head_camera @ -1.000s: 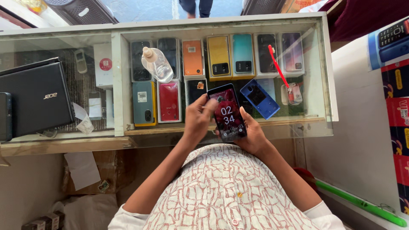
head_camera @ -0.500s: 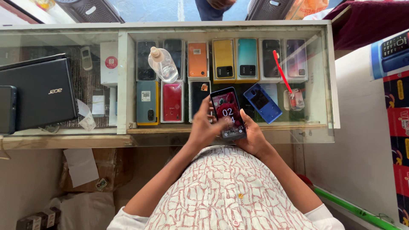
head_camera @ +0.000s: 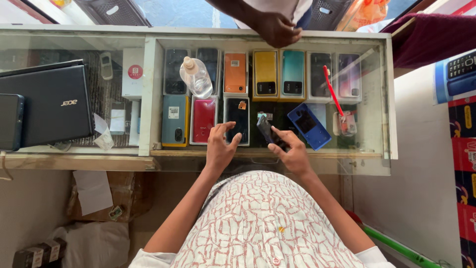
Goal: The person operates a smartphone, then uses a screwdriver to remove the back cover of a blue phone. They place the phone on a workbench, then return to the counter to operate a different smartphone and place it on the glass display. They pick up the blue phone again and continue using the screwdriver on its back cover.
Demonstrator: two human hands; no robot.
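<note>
My right hand (head_camera: 293,153) grips a dark smartphone (head_camera: 270,130), turned edge-on over the glass counter (head_camera: 267,154). My left hand (head_camera: 220,146) hovers just left of it with fingers spread, holding nothing, above a black phone box in the display case. Under the glass lie rows of phone boxes: orange (head_camera: 235,73), yellow (head_camera: 265,74), teal (head_camera: 292,73), red (head_camera: 203,119). A blue phone case (head_camera: 308,126) lies on the glass to the right of my right hand.
A clear plastic bottle (head_camera: 195,77) and a red pen (head_camera: 333,97) lie on the counter. A black laptop (head_camera: 49,105) sits at the left. Another person's hand (head_camera: 277,29) rests on the counter's far edge. Boxes and bags lie on the floor at the lower left.
The phone was held flat in both hands with its screen lit. Now my left hand has let go and spread open, and my right hand has tilted the phone edge-on. Another person's hand has reached in.
</note>
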